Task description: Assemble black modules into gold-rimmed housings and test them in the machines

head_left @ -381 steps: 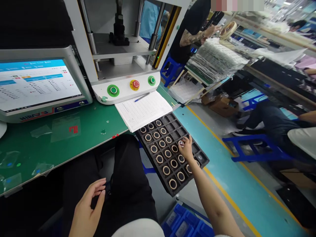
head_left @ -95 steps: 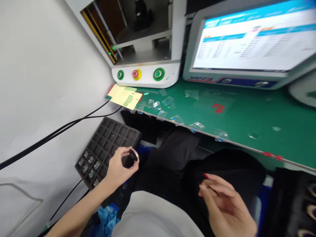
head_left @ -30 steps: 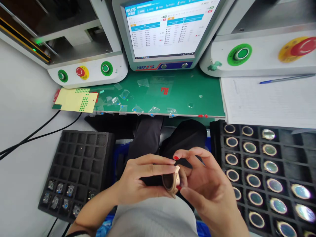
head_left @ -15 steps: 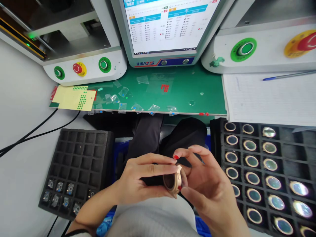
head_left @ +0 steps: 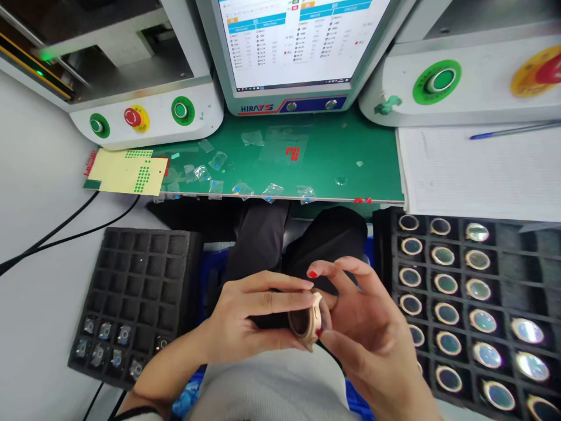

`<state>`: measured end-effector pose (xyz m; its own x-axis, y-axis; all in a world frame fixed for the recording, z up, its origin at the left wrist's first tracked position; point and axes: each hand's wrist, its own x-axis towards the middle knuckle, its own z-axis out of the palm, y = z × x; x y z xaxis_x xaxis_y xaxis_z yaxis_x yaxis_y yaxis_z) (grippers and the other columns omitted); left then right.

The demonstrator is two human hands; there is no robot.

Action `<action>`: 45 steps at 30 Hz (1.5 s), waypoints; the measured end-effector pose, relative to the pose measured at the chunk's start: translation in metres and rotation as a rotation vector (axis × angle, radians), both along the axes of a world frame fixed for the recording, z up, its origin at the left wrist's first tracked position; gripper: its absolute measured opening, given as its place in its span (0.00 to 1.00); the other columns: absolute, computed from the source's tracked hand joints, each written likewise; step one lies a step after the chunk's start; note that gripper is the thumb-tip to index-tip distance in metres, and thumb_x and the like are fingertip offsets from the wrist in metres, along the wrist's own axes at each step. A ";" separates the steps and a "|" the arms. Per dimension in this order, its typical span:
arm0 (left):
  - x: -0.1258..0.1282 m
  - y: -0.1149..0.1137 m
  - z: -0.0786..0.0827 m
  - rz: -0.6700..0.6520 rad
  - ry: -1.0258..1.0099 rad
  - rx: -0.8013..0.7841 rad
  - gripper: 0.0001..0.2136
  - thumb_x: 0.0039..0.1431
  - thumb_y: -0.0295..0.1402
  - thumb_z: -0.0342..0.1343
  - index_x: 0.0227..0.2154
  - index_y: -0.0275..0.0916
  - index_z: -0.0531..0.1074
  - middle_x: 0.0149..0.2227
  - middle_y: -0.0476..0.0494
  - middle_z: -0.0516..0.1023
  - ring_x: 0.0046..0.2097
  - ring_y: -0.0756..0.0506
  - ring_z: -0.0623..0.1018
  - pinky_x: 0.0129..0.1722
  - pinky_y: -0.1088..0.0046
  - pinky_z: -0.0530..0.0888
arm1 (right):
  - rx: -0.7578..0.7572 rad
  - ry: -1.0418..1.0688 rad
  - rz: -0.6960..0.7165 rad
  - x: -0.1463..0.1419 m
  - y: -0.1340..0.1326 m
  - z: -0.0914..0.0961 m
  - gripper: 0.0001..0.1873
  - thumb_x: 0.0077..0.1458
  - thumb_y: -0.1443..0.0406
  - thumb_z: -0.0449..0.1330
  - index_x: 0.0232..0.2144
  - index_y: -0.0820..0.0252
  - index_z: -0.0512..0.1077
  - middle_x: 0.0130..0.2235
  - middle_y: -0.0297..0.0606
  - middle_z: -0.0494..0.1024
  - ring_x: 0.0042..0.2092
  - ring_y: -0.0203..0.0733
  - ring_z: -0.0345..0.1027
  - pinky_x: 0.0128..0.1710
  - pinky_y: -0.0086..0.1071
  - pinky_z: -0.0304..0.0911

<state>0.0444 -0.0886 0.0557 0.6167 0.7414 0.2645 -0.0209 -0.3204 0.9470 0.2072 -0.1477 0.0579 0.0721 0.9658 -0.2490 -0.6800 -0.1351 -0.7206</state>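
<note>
Above the lap [head_left: 326,237], the left hand [head_left: 252,316] and right hand [head_left: 370,330] angle inward around a gold-rimmed round case [head_left: 312,321], tilted on edge. Left fingers clamp it above and below; the right thumb touches its side with the index raised apart, and I cannot tell whether that hand grips. To the right, a black tray [head_left: 517,275] carries rows of similar cases [head_left: 447,313]; to the left, a foam tray [head_left: 131,275] has small parts [head_left: 105,330] in its near cells. Open space separates the hands from the worktop's [head_left: 368,143] front edge.
</note>
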 end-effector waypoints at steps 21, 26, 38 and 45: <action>0.009 -0.007 -0.007 -0.124 -0.533 -1.177 0.15 0.67 0.38 0.56 0.52 0.37 0.76 0.40 0.36 0.82 0.37 0.46 0.83 0.34 0.75 0.80 | -0.151 -0.114 -0.287 -0.011 0.006 -0.013 0.21 0.47 0.56 0.71 0.44 0.50 0.75 0.47 0.38 0.74 0.45 0.40 0.68 0.43 0.31 0.68; 0.009 -0.010 -0.014 -0.024 -0.579 -1.258 0.16 0.66 0.43 0.54 0.39 0.33 0.74 0.31 0.40 0.80 0.20 0.51 0.76 0.16 0.81 0.73 | -0.213 -0.154 -0.314 -0.008 -0.002 -0.022 0.18 0.47 0.60 0.70 0.42 0.48 0.75 0.49 0.35 0.75 0.50 0.40 0.68 0.47 0.33 0.65; 0.016 -0.016 -0.007 0.152 -0.456 -1.100 0.18 0.60 0.45 0.61 0.27 0.35 0.67 0.21 0.49 0.73 0.14 0.57 0.62 0.11 0.86 0.57 | -0.253 -0.182 -0.302 -0.015 -0.009 -0.027 0.18 0.46 0.59 0.71 0.41 0.49 0.74 0.48 0.35 0.76 0.51 0.43 0.69 0.48 0.37 0.64; 0.014 -0.014 -0.007 0.123 -0.501 -1.172 0.17 0.61 0.45 0.57 0.29 0.33 0.69 0.22 0.46 0.74 0.14 0.56 0.64 0.12 0.84 0.57 | -0.245 -0.199 -0.295 -0.017 -0.009 -0.031 0.16 0.48 0.60 0.70 0.41 0.51 0.74 0.48 0.38 0.76 0.49 0.45 0.71 0.48 0.39 0.66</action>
